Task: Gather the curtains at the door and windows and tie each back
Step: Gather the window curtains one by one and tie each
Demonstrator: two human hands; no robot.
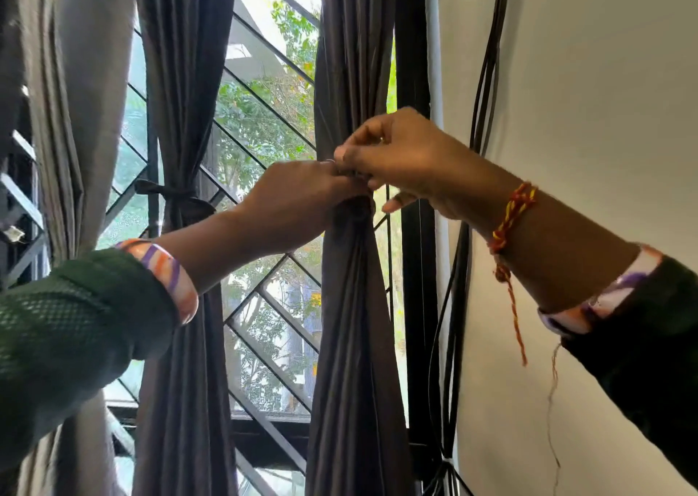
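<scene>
Fingers point(353, 154) of the right hand point(400, 159) pinch the tie just above the left hand point(302, 197), which grips the dark curtain point(351, 306), hanging vertical, centre-right of frame.

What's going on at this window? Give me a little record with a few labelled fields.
place: window grille with dark curtains
curtain in hand: right curtain, bunched at mid-height
left hand: grips the gathered bunch
right hand: pinches something small at the gather; the tie itself is hidden
middle curtain: already tied back with a dark band
left curtain: lighter grey, gathered; tie not visible
right side: black cables down a white wall
</scene>
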